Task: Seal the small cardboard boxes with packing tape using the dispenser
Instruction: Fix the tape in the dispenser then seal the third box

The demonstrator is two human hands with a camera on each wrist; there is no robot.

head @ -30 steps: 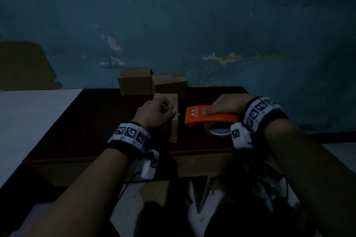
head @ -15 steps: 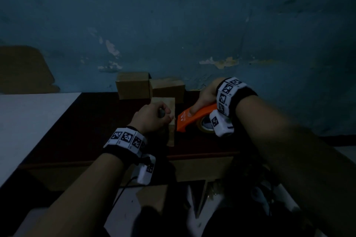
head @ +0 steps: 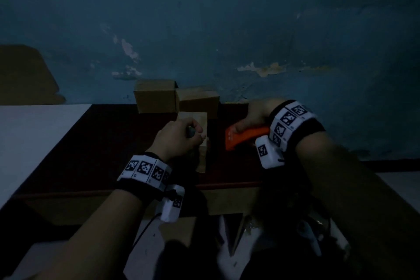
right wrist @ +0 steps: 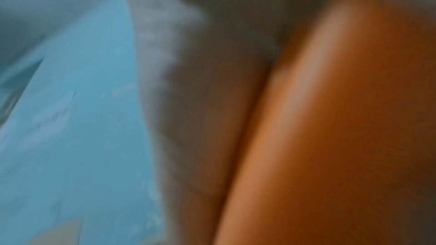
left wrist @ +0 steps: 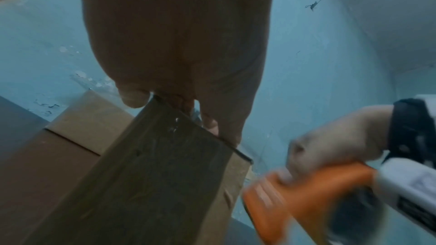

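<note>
A small cardboard box (head: 203,125) stands upright on the dark table (head: 102,143). My left hand (head: 195,136) grips its top edge, thumb on one side and fingers on the other; the left wrist view shows this hand (left wrist: 174,111) on the box (left wrist: 165,174). Just right of the box, my right hand (head: 254,116) holds the orange tape dispenser (head: 244,140) by its handle, a small gap apart from the box. The dispenser (left wrist: 302,193) is blurred in the left wrist view. The right wrist view shows only a blur of orange dispenser (right wrist: 330,137) against the palm.
Two more cardboard boxes (head: 155,98) (head: 200,102) stand side by side against the blue wall behind. A white surface (head: 34,132) adjoins the table on the left. Below the table's front edge lie cardboard and dim clutter (head: 238,234).
My right wrist has risen and the dispenser has tipped from lying level beside the box to pointing down at an angle. The left hand has kept its hold on the box.
</note>
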